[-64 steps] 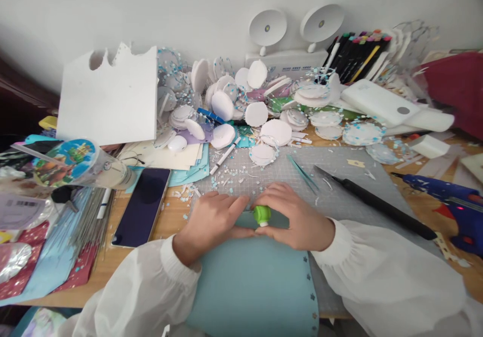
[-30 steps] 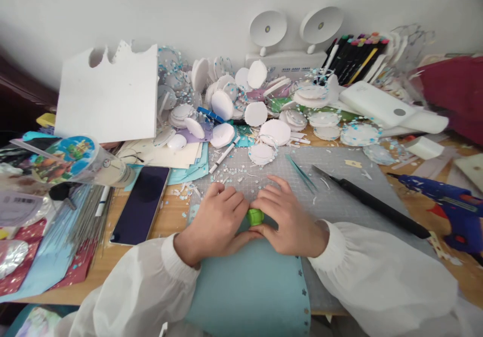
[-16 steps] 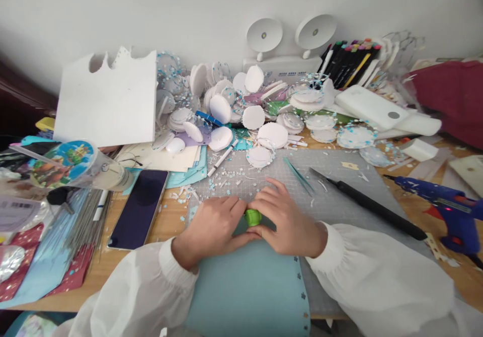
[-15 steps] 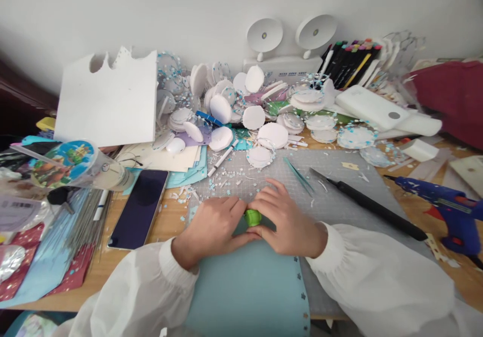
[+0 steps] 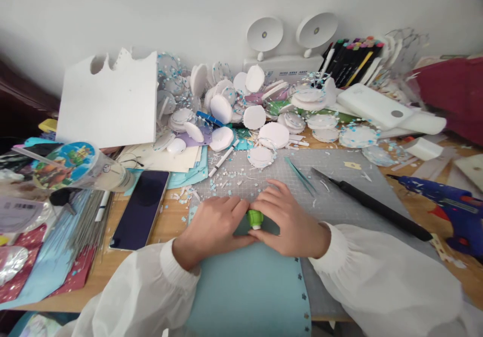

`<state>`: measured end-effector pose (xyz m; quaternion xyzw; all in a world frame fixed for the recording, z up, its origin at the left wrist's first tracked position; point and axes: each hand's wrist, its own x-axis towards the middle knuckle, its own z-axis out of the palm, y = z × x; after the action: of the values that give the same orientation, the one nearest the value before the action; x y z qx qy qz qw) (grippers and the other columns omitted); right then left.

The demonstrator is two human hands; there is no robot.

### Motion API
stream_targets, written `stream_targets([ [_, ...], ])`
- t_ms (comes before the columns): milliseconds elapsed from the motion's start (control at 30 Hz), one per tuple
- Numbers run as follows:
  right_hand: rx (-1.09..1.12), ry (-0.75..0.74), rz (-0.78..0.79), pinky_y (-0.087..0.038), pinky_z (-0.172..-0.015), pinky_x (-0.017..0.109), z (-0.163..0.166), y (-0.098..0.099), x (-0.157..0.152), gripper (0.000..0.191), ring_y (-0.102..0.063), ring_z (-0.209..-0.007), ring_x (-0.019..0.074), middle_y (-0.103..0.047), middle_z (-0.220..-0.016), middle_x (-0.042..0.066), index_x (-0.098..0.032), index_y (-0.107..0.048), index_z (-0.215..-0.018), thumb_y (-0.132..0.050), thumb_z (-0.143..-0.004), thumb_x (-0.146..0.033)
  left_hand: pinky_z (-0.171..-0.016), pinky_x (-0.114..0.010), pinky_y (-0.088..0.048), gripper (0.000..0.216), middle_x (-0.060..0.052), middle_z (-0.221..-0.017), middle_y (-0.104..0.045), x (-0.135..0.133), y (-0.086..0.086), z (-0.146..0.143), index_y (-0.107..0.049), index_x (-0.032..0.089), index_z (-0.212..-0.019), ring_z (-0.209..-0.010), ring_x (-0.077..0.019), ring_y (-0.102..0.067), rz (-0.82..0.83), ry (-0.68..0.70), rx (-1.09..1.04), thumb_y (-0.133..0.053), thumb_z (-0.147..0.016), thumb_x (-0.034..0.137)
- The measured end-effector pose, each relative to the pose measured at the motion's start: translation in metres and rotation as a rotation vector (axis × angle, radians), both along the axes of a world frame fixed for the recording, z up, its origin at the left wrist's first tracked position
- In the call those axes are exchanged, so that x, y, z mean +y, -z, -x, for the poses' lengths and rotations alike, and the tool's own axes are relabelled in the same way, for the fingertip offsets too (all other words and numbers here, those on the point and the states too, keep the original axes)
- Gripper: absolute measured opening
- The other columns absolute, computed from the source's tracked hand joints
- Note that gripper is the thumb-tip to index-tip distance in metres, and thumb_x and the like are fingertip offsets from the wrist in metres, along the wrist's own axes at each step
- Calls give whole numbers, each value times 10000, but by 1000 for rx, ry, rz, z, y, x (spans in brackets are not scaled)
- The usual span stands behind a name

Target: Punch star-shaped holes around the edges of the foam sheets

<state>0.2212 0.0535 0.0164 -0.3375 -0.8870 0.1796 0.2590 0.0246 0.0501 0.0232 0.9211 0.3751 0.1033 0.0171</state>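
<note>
A small green craft punch [image 5: 255,219] sits between my two hands at the far edge of a light blue sheet [image 5: 249,286]. My right hand [image 5: 285,221] grips the punch, fingers over its top and thumb at its near side. To the left, my left hand [image 5: 213,226] is closed at the sheet's edge, its index fingertip and thumb close against the punch; its other fingertips are hidden. Small flower-shaped holes run down the sheet's right edge. Beneath lies a grey cutting mat [image 5: 332,211] strewn with tiny blue and white scraps.
Tweezers [image 5: 300,176] and a black-handled craft knife [image 5: 385,211] lie beyond my right hand. A blue glue gun [image 5: 449,201] is far right. On the left are a phone [image 5: 140,210] and a tipped plastic cup [image 5: 109,168]. White foam discs [image 5: 273,135] pile along the wall.
The punch is turned slightly, and a white part at its near side now shows. Both hands stay around it; the whole view shifts slightly.
</note>
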Motion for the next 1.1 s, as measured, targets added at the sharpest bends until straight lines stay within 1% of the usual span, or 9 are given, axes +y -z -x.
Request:
stream_targets([
  [267,59,10,40,-265,-1026,474,-3,-4,2,218,-540,-808,189,-577,-808,17,-192,-552,-933,-643,-758,-285,-519,-292,-354,297,-3,-741,-607,3,-2,2,-537,175,-889,-636,-185,-587,0,3,7,-492,-875,468],
  [333,89,45,59,-270,-1020,467,-6,-6,4,231,-548,-803,189,-587,-800,12,-195,-564,-935,-663,-751,-292,-515,-293,-358,276,-2,-737,-616,3,-3,2,-546,172,-905,-636,-186,-596,-5,-11,15,-472,-893,438],
  [433,182,140,94,-327,-966,437,-11,-7,7,224,-559,-812,197,-617,-821,20,-202,-577,-946,-658,-776,-323,-490,-294,-350,300,-1,-705,-609,2,-3,3,-555,173,-864,-609,-184,-594,-23,-19,27,-438,-910,445],
  [567,293,237,235,-412,-866,388,-14,-8,10,237,-571,-904,222,-654,-911,59,-195,-589,-993,-529,-879,-394,-470,-285,-331,302,8,-648,-578,2,-4,2,-553,176,-800,-549,-160,-560,-77,40,5,-416,-927,414],
  [767,394,187,434,-427,-917,371,-13,-8,11,381,-602,-1013,212,-698,-929,38,-240,-635,-1002,-290,-981,-402,-472,-271,-330,243,21,-610,-549,1,-5,1,-530,169,-744,-518,-123,-523,-146,151,-53,-415,-942,252],
  [833,451,193,493,-450,-916,359,-13,-9,10,416,-616,-1014,209,-711,-891,37,-250,-636,-1032,-262,-984,-424,-459,-268,-335,200,24,-596,-536,1,-5,1,-544,167,-796,-504,-123,-516,-163,184,-77,-425,-938,241],
  [933,511,205,557,-457,-952,368,-12,-10,10,460,-611,-1041,215,-717,-879,48,-255,-647,-1051,-242,-978,-460,-451,-257,-365,145,28,-599,-540,0,-5,1,-551,150,-960,-503,-123,-527,-181,233,-98,-435,-932,231],
  [1033,537,220,608,-459,-974,393,-12,-10,9,473,-608,-1059,221,-719,-904,49,-263,-646,-1071,-239,-971,-483,-473,-247,-412,245,21,-639,-577,1,-5,1,-494,126,-1148,-543,-129,-574,-157,236,-98,-433,-931,220],
  [1100,559,222,653,-466,-974,405,-14,-8,9,473,-615,-1055,226,-722,-910,46,-268,-637,-1093,-244,-965,-498,-486,-245,-430,289,9,-671,-605,1,-5,1,-467,117,-1198,-568,-134,-596,-140,205,-113,-425,-935,229],
])
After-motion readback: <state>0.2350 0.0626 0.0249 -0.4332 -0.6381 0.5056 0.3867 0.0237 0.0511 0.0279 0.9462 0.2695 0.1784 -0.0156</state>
